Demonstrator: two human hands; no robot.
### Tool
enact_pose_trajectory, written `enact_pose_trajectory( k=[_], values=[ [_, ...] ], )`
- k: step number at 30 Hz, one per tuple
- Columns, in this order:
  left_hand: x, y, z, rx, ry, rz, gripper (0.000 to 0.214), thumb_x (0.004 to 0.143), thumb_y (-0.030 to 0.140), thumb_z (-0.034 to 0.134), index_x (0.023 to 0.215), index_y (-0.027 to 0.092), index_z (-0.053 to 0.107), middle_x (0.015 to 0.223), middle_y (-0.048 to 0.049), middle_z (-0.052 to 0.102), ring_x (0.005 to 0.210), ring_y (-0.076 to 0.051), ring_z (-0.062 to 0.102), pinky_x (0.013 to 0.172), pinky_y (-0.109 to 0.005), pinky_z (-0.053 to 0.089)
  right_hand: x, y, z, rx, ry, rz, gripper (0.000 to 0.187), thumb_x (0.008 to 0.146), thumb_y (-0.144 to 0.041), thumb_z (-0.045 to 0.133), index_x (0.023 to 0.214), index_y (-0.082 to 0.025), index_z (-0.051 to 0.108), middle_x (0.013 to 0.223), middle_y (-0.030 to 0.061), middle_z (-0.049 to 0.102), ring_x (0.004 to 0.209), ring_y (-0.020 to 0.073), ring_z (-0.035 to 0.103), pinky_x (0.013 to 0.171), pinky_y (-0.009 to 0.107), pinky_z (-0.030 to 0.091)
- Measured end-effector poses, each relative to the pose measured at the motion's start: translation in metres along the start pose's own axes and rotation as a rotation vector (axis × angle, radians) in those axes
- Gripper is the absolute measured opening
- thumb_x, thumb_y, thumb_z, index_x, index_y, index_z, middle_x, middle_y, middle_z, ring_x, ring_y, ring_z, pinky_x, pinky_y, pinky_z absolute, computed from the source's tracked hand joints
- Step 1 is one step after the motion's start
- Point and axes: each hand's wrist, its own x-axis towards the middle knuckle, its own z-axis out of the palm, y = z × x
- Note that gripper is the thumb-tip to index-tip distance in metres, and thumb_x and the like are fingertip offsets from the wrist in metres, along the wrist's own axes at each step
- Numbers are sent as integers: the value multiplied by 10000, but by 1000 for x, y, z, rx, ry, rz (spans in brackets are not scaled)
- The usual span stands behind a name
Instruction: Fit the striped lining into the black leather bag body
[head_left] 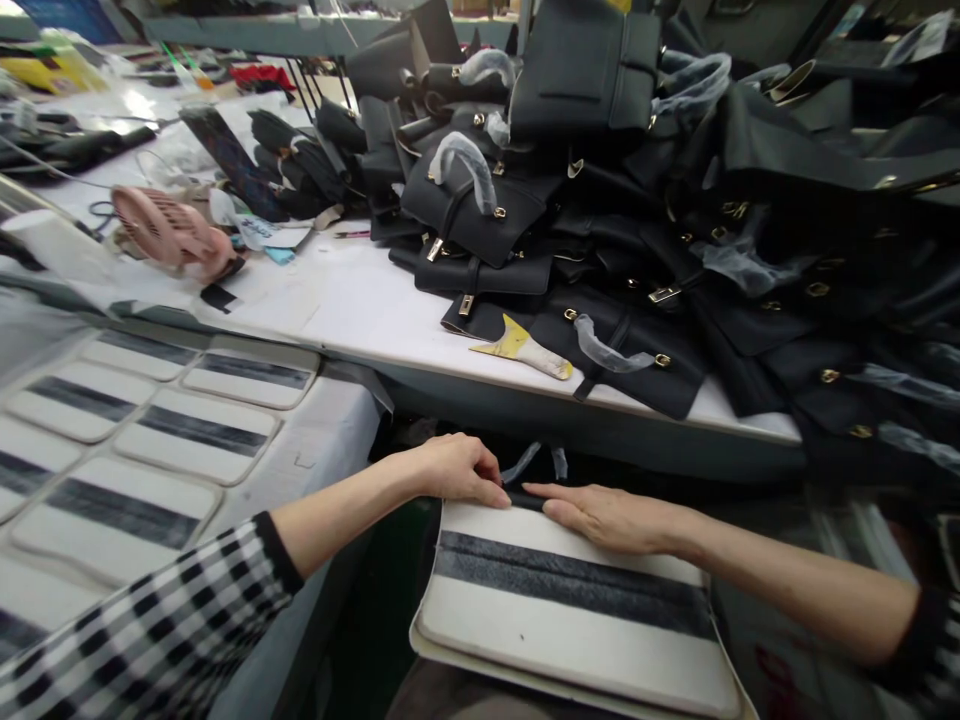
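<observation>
A white padded panel (570,620) with a dark grey band across it lies low in front of me. My left hand (457,468) rests on its far edge with fingers curled, pinching a dark strip (525,498) at that edge. My right hand (600,515) lies flat on the panel's top edge, fingers stretched toward the left hand, fingertips touching the same strip. Both forearms reach in from the bottom corners, in black-and-white checked sleeves.
Several more white panels with dark bands (187,430) lie in rows on the surface at left. A white table (360,300) carries a large heap of black handbags (637,220), a pink fan (169,228) and a yellowed cardboard piece (525,350).
</observation>
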Motion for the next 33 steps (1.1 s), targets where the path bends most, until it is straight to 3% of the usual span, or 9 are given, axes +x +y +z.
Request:
enact_pose_trajectory(
  k=[6, 12, 16, 18, 21, 24, 29, 31, 33],
  values=[
    [11, 6, 6, 20, -35, 28, 341, 683, 613, 725, 851, 318, 756, 827, 24, 712, 828, -220, 621, 623, -267, 365, 18, -15, 4, -34, -9, -83, 593, 981, -575, 232, 1516, -319, 249, 1394, 104, 551, 1215, 339, 567, 1035, 519, 423],
    [9, 7, 6, 41, 8, 49, 376, 735, 598, 687, 960, 299, 720, 897, 22, 699, 828, -203, 616, 623, -263, 370, 1, 2, -2, -107, 5, -12, 601, 963, -612, 278, 1504, -351, 257, 1413, 99, 530, 1236, 364, 550, 1012, 546, 439],
    [-1, 18, 14, 113, 211, 163, 336, 730, 420, 742, 1020, 284, 639, 938, 42, 637, 816, -178, 587, 649, -268, 392, -14, 16, -1, -189, 104, 5, 556, 975, -560, 314, 1491, -354, 298, 1416, 109, 520, 1229, 368, 557, 1000, 571, 455],
    [-11, 29, 29, 185, 350, 280, 197, 761, 233, 691, 946, 256, 626, 912, 32, 610, 859, -183, 569, 728, -287, 407, -23, 20, 10, -247, 236, -48, 514, 990, -476, 353, 1484, -337, 333, 1430, 90, 509, 1262, 340, 534, 1028, 558, 446],
    [-35, 50, 67, 161, 479, 430, 209, 788, 42, 550, 870, 225, 612, 897, 13, 605, 909, -184, 552, 808, -315, 405, -51, 23, 47, -295, 662, -127, 434, 991, -350, 417, 1416, -271, 465, 1381, 71, 564, 1283, 272, 513, 1087, 508, 419],
    [-61, 70, 114, 54, 463, 528, 143, 873, 128, 571, 965, 233, 604, 984, 7, 620, 948, -188, 545, 851, -339, 412, -90, 24, 109, -276, 1040, -134, 345, 966, -271, 494, 1298, -215, 568, 1296, 79, 606, 1254, 232, 511, 1083, 451, 436],
    [-80, 85, 171, 237, 359, 491, 108, 932, 252, 572, 1040, 242, 578, 1020, -5, 595, 942, -224, 506, 832, -392, 432, -126, 29, 212, -412, 1227, -149, 428, 885, -130, 610, 1307, -175, 557, 1291, 129, 574, 1267, 282, 476, 1064, 490, 428],
    [-79, 86, 181, 322, 368, 475, 72, 951, 237, 531, 1012, 229, 568, 1007, -14, 585, 944, -234, 496, 826, -407, 435, -124, 33, 232, -463, 1319, -169, 467, 853, -60, 621, 1306, -156, 560, 1260, 146, 587, 1244, 295, 491, 1021, 481, 451],
    [-78, 88, 187, 377, 396, 466, 66, 968, 249, 502, 995, 224, 556, 998, -15, 578, 935, -238, 494, 806, -417, 434, -119, 35, 237, -463, 1388, -191, 475, 833, -10, 617, 1285, -144, 571, 1203, 147, 613, 1197, 284, 517, 973, 455, 472]
  ],
)
